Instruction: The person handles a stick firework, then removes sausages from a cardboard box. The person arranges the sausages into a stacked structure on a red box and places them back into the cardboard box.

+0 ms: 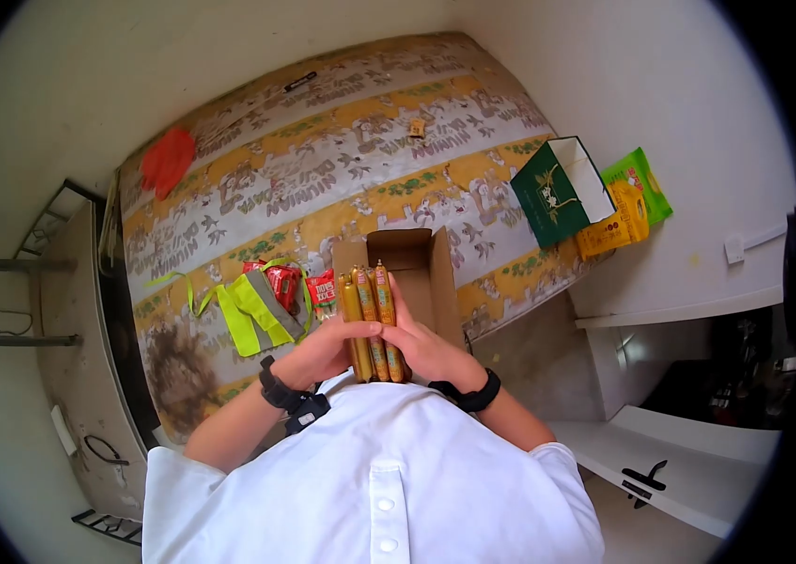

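Close to my chest, several wrapped sausages in golden film stand side by side in a bundle. My left hand grips the bundle from the left, its thumb laid across the front. From the right side my right hand is closed on the same sausages, and the two thumbs meet in the middle. Just beyond the hands is an open cardboard box, partly hidden behind the sausages. Left of the bundle lie red snack packets and a yellow-green reflective vest.
A patterned mattress spreads ahead. At its right edge are a dark green gift bag, a yellow packet and a green packet. A red plastic bag lies far left. A white cabinet door stands open at lower right.
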`<state>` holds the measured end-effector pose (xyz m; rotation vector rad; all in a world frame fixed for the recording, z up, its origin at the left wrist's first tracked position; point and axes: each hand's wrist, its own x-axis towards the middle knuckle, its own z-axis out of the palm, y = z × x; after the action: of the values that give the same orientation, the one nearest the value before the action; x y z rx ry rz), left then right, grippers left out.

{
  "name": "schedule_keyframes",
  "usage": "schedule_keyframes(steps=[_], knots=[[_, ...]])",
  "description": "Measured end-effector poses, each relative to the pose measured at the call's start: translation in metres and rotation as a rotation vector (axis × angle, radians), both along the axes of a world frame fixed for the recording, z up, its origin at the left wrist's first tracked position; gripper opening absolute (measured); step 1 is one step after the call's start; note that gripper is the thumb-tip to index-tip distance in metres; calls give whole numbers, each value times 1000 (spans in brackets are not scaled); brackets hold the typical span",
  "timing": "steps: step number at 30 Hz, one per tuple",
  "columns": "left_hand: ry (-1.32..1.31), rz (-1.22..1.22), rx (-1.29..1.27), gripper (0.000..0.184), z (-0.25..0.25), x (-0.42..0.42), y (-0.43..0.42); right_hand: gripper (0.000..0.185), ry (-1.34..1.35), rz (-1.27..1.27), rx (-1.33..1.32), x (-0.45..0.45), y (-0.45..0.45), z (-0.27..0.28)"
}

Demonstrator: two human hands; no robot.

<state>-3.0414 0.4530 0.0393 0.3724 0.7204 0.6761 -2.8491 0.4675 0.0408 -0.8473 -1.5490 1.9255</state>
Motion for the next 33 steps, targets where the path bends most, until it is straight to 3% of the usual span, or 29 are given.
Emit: schedule_keyframes(steps=[6,8,11,20,26,29,33], knots=[[46,-11,33,41,1,-5,15,82,-76,-11,185,-1,3,6],[43,17,45,40,0,0,8,86,-279,13,180,0,-2,17],[49,15,33,39,-2,-2,4,88,-328,88,195,5,-7,6],[145,-8,31,35,27,-8,25,92,-102,44,77,-3,12,15],[152,-81,60,37,22,-2,16,93,-216,47,217,11,-1,-7],[151,-134,75,45,23,5,17,92,-192,30,43,19,-3,0],[107,-176,117,46,26,9,25,90,-226,56,41,26,-3,11]])
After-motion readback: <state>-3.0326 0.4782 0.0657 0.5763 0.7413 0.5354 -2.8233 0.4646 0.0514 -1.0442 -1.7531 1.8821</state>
